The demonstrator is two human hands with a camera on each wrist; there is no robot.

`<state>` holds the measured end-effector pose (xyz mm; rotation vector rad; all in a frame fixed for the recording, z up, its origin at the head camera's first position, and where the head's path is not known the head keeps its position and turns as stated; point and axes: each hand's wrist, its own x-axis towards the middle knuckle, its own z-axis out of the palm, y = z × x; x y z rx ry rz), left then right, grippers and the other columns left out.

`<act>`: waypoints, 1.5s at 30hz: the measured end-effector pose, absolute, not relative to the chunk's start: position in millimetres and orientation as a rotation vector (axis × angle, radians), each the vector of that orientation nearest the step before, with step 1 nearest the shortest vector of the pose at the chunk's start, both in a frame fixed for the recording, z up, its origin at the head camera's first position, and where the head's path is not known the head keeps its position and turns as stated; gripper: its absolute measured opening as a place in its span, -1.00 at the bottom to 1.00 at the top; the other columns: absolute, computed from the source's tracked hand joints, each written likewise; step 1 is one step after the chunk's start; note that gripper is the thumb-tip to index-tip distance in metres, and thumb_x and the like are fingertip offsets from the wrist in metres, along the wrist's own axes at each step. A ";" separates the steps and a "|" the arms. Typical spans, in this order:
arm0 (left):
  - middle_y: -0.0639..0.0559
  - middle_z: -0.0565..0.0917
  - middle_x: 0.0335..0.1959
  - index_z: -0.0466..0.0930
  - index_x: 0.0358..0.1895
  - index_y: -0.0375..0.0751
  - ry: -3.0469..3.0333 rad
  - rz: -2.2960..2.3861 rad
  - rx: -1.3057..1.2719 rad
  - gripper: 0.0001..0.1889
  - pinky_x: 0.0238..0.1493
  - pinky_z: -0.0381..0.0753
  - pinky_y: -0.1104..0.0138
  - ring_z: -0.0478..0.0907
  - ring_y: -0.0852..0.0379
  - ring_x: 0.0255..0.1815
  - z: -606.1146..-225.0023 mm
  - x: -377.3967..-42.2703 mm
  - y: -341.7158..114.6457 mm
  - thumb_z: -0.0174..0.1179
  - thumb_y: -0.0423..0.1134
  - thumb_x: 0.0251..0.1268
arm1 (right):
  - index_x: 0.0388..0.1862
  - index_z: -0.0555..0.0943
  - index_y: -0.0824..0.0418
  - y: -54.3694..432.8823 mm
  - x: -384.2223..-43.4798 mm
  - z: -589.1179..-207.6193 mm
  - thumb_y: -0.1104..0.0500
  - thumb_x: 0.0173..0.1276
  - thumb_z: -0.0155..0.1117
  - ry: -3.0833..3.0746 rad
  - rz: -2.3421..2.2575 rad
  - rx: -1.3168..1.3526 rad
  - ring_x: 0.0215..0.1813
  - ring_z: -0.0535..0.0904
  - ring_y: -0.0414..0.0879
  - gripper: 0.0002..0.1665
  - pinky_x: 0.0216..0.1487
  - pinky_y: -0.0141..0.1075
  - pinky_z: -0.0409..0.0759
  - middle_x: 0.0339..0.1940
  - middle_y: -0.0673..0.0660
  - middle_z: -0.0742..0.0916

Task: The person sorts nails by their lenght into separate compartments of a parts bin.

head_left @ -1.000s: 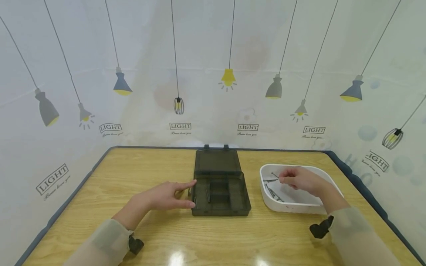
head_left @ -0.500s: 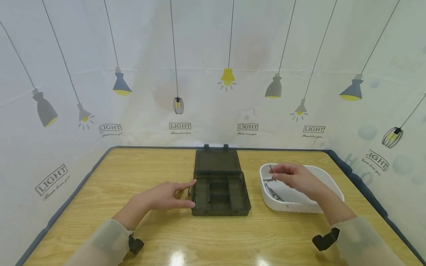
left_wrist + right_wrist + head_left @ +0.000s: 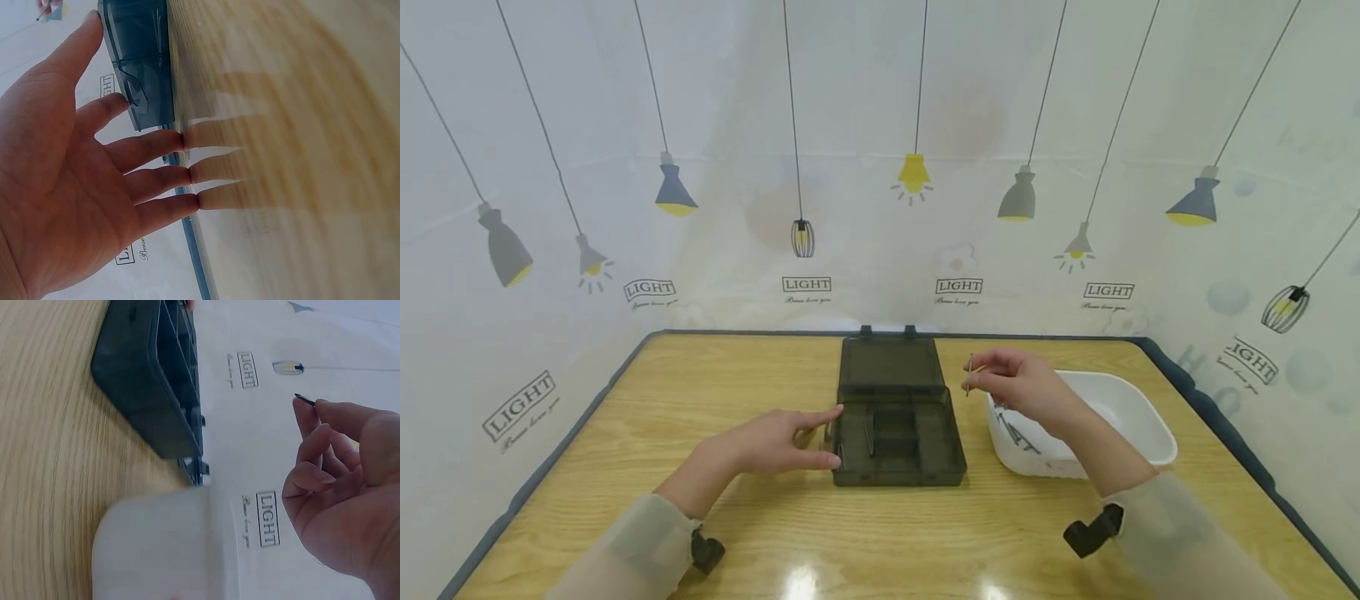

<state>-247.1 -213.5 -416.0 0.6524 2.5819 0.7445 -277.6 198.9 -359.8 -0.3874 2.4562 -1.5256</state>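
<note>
My right hand (image 3: 1026, 387) pinches a thin metal nail (image 3: 969, 375) between thumb and fingertips, in the air between the black box and the white tray. Its dark pointed tip pokes past the fingertips in the right wrist view. The black see-through compartment box (image 3: 940, 437) stands with its lid (image 3: 889, 362) folded back; a few nails (image 3: 870, 435) lie in its left part. Fingers spread, my left hand (image 3: 752, 442) rests its thumb and index fingertip on the box's left edge. In the left wrist view, the other fingertips (image 3: 190, 201) touch the wooden table.
The white tray (image 3: 1161, 446) stands right of the box, with several nails (image 3: 1018, 435) at its left end. Wooden table (image 3: 880, 533) runs up to a back wall sheet (image 3: 880, 242) printed with lamps.
My right hand has lifted a nail from the white tray and carried it left, past the tray's left rim towards the box. The left hand has stayed at the box.
</note>
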 end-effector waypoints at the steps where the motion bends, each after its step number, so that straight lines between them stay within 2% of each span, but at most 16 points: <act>1: -0.17 0.49 0.65 0.13 0.80 0.29 2.582 0.745 0.651 -0.05 0.49 0.54 -0.15 0.52 -0.18 0.59 -415.8 -247.0 -213.2 0.28 0.44 0.47 | 0.24 0.66 0.23 194.0 -278.9 -360.3 0.00 0.63 0.42 2.442 -1.537 -0.398 -0.31 0.48 -0.16 -0.59 -0.22 -0.28 0.54 0.01 0.08 0.87; 4: -0.16 0.48 0.65 0.13 0.80 0.30 2.582 0.744 0.651 -0.05 0.51 0.53 -0.14 0.55 -0.15 0.56 -415.2 -246.8 -212.3 0.28 0.44 0.47 | 0.22 0.66 0.25 180.6 -283.3 -363.9 0.05 0.65 0.38 2.403 -1.567 -0.422 -0.34 0.47 -0.16 -0.64 -0.27 -0.31 0.48 0.01 0.13 0.88; 8: -0.16 0.47 0.66 0.13 0.80 0.28 2.575 0.747 0.665 -0.05 0.38 0.58 -0.07 0.71 -0.02 0.19 -414.8 -246.7 -211.9 0.29 0.42 0.48 | 0.22 0.65 0.28 163.5 -285.5 -368.9 0.06 0.67 0.36 2.355 -1.583 -0.446 -0.34 0.48 -0.15 -0.65 -0.27 -0.34 0.47 -0.01 0.08 0.88; 11: -0.19 0.48 0.65 0.14 0.81 0.23 2.568 0.757 0.682 -0.06 0.28 0.59 -0.04 0.68 0.11 0.00 -414.8 -246.7 -212.1 0.30 0.39 0.49 | 0.22 0.65 0.28 150.7 -284.4 -371.0 0.06 0.68 0.34 2.328 -1.571 -0.469 -0.27 0.57 -0.16 -0.65 -0.24 -0.34 0.52 0.02 0.07 0.88; 12: -0.20 0.50 0.63 0.15 0.80 0.22 2.571 0.756 0.686 -0.06 0.29 0.61 -0.04 0.67 0.16 0.05 -414.8 -246.6 -212.2 0.30 0.39 0.50 | 0.21 0.66 0.28 146.5 -284.0 -371.7 0.07 0.68 0.34 2.320 -1.569 -0.475 -0.26 0.59 -0.15 -0.66 -0.24 -0.33 0.53 0.02 0.08 0.89; 15: -0.21 0.51 0.62 0.16 0.80 0.21 2.570 0.753 0.689 -0.06 0.27 0.61 -0.04 0.68 0.14 -0.07 -415.5 -247.2 -212.3 0.29 0.40 0.50 | 0.18 0.69 0.27 134.6 -283.4 -374.9 0.10 0.68 0.34 2.311 -1.559 -0.504 -0.23 0.62 -0.12 -0.70 -0.22 -0.29 0.56 0.01 0.13 0.89; 19: -0.21 0.52 0.61 0.17 0.80 0.24 2.573 0.748 0.673 -0.06 0.29 0.62 -0.04 0.70 0.11 -0.08 -416.5 -247.8 -212.0 0.29 0.42 0.48 | 0.15 0.72 0.28 120.4 -283.4 -382.2 0.11 0.66 0.35 2.332 -1.526 -0.524 -0.23 0.62 -0.04 -0.71 -0.16 -0.24 0.60 -0.06 0.12 0.91; 22: -0.21 0.53 0.61 0.19 0.79 0.24 2.580 0.751 0.663 -0.05 0.35 0.62 -0.06 0.70 0.10 0.16 -417.2 -248.2 -211.7 0.29 0.43 0.46 | 0.13 0.73 0.30 111.3 -282.6 -388.0 0.09 0.65 0.36 2.345 -1.503 -0.515 -0.13 0.71 0.06 -0.69 -0.12 -0.20 0.65 -0.09 0.10 0.92; 26: -0.21 0.54 0.60 0.20 0.79 0.24 2.587 0.750 0.657 -0.05 0.39 0.61 -0.09 0.67 0.02 0.31 -417.9 -248.5 -212.4 0.30 0.44 0.46 | 0.07 0.75 0.26 100.7 -280.4 -393.4 0.10 0.65 0.36 2.346 -1.476 -0.512 -0.15 0.72 0.10 -0.75 -0.13 -0.19 0.68 -0.10 0.10 0.92; 29: -0.21 0.55 0.58 0.20 0.79 0.25 2.590 0.744 0.649 -0.06 0.39 0.61 -0.10 0.67 0.03 0.29 -417.6 -248.1 -212.8 0.30 0.44 0.45 | 0.02 0.75 0.23 93.6 -279.0 -396.9 0.11 0.65 0.36 2.331 -1.463 -0.528 -0.29 0.64 -0.02 -0.80 -0.17 -0.19 0.67 -0.10 0.10 0.92; 31: -0.22 0.56 0.58 0.21 0.78 0.26 2.592 0.740 0.643 -0.06 0.39 0.61 -0.10 0.68 0.07 0.24 -417.1 -247.6 -212.8 0.30 0.44 0.45 | 0.02 0.76 0.23 89.6 -278.4 -399.6 0.11 0.64 0.37 2.319 -1.457 -0.533 -0.31 0.62 -0.08 -0.80 -0.19 -0.19 0.66 -0.11 0.09 0.92; 35: -0.23 0.57 0.57 0.20 0.79 0.27 2.589 0.738 0.638 -0.06 0.34 0.62 -0.08 0.68 0.13 -0.01 -416.5 -247.3 -212.9 0.30 0.45 0.45 | 0.00 0.76 0.21 83.5 -276.8 -404.3 0.11 0.63 0.38 2.326 -1.420 -0.536 -0.28 0.65 -0.06 -0.81 -0.22 -0.20 0.64 -0.13 0.07 0.92; 36: -0.23 0.58 0.55 0.20 0.79 0.28 2.586 0.741 0.636 -0.06 0.30 0.62 -0.06 0.65 0.14 -0.13 -416.5 -247.3 -213.0 0.30 0.44 0.45 | 0.00 0.76 0.21 82.3 -276.5 -405.6 0.11 0.63 0.38 2.329 -1.411 -0.540 -0.29 0.66 -0.05 -0.82 -0.23 -0.21 0.63 -0.13 0.06 0.92; 38: -0.23 0.57 0.56 0.20 0.79 0.28 2.581 0.748 0.633 -0.06 0.26 0.61 -0.04 0.62 0.12 -0.21 -416.6 -247.5 -213.0 0.30 0.44 0.45 | -0.02 0.75 0.20 80.0 -275.9 -406.9 0.13 0.63 0.38 2.328 -1.400 -0.540 -0.33 0.63 -0.06 -0.84 -0.26 -0.23 0.61 -0.14 0.06 0.92; 45: -0.20 0.52 0.61 0.21 0.78 0.27 2.593 0.748 0.638 -0.06 0.36 0.61 -0.07 0.67 0.10 0.19 -416.6 -247.9 -213.4 0.31 0.44 0.45 | -0.03 0.74 0.20 76.1 -274.0 -406.7 0.13 0.62 0.39 2.316 -1.377 -0.543 -0.45 0.56 -0.11 -0.85 -0.30 -0.26 0.60 -0.18 0.06 0.92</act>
